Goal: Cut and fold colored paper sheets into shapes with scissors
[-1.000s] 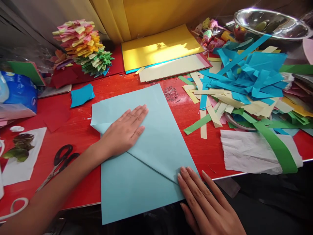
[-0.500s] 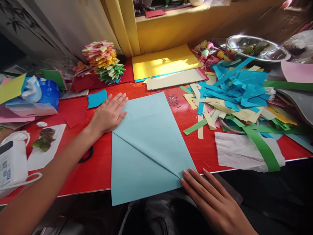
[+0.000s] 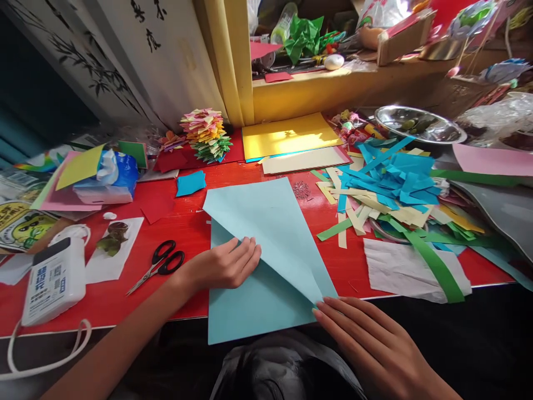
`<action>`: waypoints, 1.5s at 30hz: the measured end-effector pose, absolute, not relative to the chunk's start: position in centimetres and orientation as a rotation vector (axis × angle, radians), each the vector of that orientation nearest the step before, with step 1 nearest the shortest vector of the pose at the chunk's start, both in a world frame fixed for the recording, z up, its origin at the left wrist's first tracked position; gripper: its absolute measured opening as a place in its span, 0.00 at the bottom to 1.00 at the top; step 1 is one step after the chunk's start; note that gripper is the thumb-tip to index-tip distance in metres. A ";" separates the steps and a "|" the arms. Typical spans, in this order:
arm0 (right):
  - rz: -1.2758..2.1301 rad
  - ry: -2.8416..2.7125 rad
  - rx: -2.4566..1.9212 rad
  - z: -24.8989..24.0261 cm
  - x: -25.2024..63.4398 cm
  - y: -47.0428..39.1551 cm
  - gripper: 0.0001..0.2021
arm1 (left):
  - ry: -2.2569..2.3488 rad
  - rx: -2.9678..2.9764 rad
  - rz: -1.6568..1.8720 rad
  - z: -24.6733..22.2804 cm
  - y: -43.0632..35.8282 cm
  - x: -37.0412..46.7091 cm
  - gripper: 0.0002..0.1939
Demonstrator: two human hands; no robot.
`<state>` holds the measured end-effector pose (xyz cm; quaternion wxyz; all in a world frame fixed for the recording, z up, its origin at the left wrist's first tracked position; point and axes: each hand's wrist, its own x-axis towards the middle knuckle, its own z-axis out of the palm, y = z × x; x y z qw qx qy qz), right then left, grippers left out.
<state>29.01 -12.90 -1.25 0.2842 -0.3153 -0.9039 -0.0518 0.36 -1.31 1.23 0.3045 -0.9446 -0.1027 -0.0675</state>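
A light blue sheet of paper (image 3: 266,211) lies in front of me with a diagonal flap folded over; its near part hangs past the table edge. The fold gapes a little in the middle. There my left hand (image 3: 231,264) is closed at the flap's slanting edge, fingers together and bent over it, thumb hidden. At the lower right end of the fold, my right hand (image 3: 370,339) rests with fingers stretched out and close together, their tips touching the paper's corner. Black-handled scissors (image 3: 160,264) lie left of the sheet.
Blue, cream and green paper strips (image 3: 395,178) are heaped at the right, near a metal bowl (image 3: 441,129). Yellow sheets (image 3: 291,136) lie at the back beside a layered paper stack (image 3: 206,136). A white device (image 3: 58,283) and a tissue pack (image 3: 112,180) are at the left.
My left hand has come from the sheet's upper left corner down to the fold's middle, where the flap now lifts slightly. My right hand stays at the corner, its fingers closer together. The view has tilted up.
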 end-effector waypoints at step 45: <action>0.202 -2.189 -0.968 -1.6 27.0 -12.6 0.17 | -1.963 -2.222 -0.011 -2.0 -5.1 -11.5 0.31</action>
